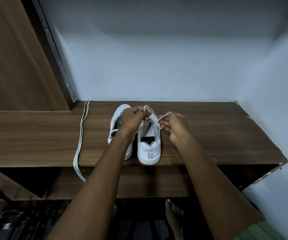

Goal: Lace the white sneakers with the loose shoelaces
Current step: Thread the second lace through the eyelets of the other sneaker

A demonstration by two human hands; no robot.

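A: Lacing the right sneaker [149, 146] is the step in hand, by my reading. The left hand [134, 118] pinches one end of the lace [154, 116] with curled fingers, above the eyelets. The right hand [173, 126] pinches the other end, off to the right, though it is a little blurred.

B: How should it be done well?

A: I'd keep both ends under even tension, so the crossings lie flat on the tongue. Feed each tip straight through its eyelet rather than at a slant, and pull the slack out row by row.

B: And where do the shoes sit?

A: Side by side on the wooden shelf [209, 135], touching or nearly so. The left sneaker [120, 115] is partly hidden by the forearm. Each one's long axis runs near to far, heel at the near edge, toe towards the far wall.

B: The second lace?

A: The spare lace [80, 135] lies left of the shoes, well apart from them. It also runs near to far, and its near end hangs over the shelf edge.
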